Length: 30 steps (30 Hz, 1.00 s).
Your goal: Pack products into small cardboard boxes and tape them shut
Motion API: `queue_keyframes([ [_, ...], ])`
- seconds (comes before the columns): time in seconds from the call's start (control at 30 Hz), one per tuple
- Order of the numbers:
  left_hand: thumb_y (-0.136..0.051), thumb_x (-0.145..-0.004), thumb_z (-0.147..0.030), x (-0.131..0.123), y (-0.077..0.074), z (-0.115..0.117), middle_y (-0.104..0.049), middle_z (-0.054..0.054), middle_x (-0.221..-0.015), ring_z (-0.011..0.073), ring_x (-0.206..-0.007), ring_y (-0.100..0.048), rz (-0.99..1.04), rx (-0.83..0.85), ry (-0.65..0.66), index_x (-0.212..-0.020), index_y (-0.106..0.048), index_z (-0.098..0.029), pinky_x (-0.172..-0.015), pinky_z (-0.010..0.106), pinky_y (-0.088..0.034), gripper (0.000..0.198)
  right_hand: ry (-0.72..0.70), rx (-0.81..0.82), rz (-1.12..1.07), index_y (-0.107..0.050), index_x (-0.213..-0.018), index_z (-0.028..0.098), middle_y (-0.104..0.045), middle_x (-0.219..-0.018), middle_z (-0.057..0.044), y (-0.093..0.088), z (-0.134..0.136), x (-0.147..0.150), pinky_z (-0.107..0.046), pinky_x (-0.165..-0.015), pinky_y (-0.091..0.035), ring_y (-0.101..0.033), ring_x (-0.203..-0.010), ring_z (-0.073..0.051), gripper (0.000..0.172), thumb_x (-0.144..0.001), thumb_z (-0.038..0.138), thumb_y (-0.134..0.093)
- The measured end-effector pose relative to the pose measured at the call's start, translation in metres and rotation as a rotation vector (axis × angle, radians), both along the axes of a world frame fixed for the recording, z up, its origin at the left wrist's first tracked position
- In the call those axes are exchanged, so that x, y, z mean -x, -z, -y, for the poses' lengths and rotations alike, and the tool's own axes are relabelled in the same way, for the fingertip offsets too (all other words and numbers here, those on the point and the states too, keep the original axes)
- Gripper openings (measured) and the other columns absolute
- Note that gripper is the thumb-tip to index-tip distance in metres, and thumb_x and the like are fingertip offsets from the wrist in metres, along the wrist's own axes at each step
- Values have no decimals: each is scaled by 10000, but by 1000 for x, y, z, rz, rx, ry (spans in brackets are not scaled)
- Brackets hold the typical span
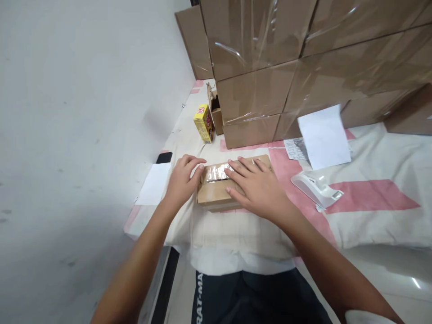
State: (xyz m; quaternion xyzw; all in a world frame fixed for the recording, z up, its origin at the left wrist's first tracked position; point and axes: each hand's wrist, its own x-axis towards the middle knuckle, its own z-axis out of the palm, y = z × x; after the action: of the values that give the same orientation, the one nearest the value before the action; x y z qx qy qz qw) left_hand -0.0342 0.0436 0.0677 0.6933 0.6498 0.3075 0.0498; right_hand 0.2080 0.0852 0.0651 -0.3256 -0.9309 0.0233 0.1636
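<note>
A small cardboard box (216,191) with clear shiny tape across its top lies on the cloth-covered surface in front of me. My right hand (254,186) rests flat on the box's top, fingers spread over the tape and the right part. At the box's left end, my left hand (185,177) touches the edge with its thumb and fingers apart, holding nothing. A white tape dispenser (317,188) sits to the right of my right hand.
Large taped cardboard boxes (256,94) are stacked behind. A yellow carton (204,123) stands beside a small open box (216,112). White papers (326,137) lie at right; another sheet (153,184) and a black phone-like object (164,157) lie left, near the wall (84,112).
</note>
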Motion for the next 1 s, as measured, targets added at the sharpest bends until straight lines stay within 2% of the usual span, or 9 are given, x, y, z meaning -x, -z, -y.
queue_keyframes([
  [0.07,-457,-1022,-399,-15,3,22,-614,109,-1213,264,-1188,-562,-100,-142,-40,-1217,-648,-207,-1052,444,-431,333,2,7,-20,-568,-1427,194,-504,-1560,-89,0,-1,1,-576,-1173,-291,-413,-1455,-349,500,-1036,465,-415],
  [0.2,-581,-967,-460,-38,21,53,-494,130,-1532,327,-1380,-485,-351,-76,110,-1503,-420,-266,-1120,508,-387,592,13,-13,-90,-625,-1348,144,-584,-1478,-119,-1,2,2,-529,-1143,-349,-470,-1396,-342,488,-1028,455,-427],
  [0.37,-603,-970,-433,-29,38,44,-475,91,-1567,332,-1409,-500,-437,-93,181,-1562,-336,-349,-1147,549,-376,655,-1,-106,-385,-734,-1096,242,-700,-1300,-57,11,13,-31,-489,-1098,-410,-542,-1314,-278,309,-985,295,-450],
  [0.53,-646,-957,-372,-8,33,30,-562,71,-1493,343,-1345,-568,-464,-210,271,-1524,-404,-398,-1134,575,-364,617,534,-155,-660,-695,-1001,224,-726,-1067,-118,35,-19,-138,-494,-1041,-453,-621,-1139,-292,255,-949,334,-471],
  [0.63,-664,-942,-278,-19,28,33,-664,41,-1375,320,-1182,-678,-509,-292,275,-1414,-523,-433,-1104,595,-356,516,930,101,-473,-599,-1262,155,-651,-1268,-192,50,-70,-195,-542,-1036,-433,-546,-1241,-372,520,-884,510,-566],
  [0.7,-678,-917,-227,-49,32,31,-744,2,-1225,280,-1040,-727,-443,-366,335,-1275,-622,-452,-1045,557,-410,427,1103,313,-265,-537,-1334,106,-609,-1301,-259,60,-106,-210,-611,-1016,-407,-507,-1255,-455,772,-757,595,-692],
  [0.77,-657,-918,-205,-96,41,21,-781,-25,-1094,241,-937,-742,-307,-387,512,-1112,-693,-443,-944,484,-478,310,1157,370,-162,-539,-1302,89,-588,-1299,-288,68,-134,-210,-628,-1018,-383,-488,-1257,-474,815,-671,550,-772],
  [0.9,-545,-967,-212,-204,64,-26,-784,-27,-1053,196,-930,-737,-107,-350,1011,-964,-731,-409,-780,345,-529,270,1097,288,-191,-571,-1206,113,-643,-1167,-228,85,-158,-201,-542,-978,-431,-568,-1131,-378,587,-702,376,-717],
  [1.0,-536,-949,-218,-255,85,-60,-770,4,-1094,199,-1026,-711,26,-343,1051,-1011,-731,-406,-888,347,-531,277,964,284,-259,-629,-1061,141,-668,-883,-99,96,-159,-207,-403,-835,-496,-620,-855,-261,347,-738,266,-610],
])
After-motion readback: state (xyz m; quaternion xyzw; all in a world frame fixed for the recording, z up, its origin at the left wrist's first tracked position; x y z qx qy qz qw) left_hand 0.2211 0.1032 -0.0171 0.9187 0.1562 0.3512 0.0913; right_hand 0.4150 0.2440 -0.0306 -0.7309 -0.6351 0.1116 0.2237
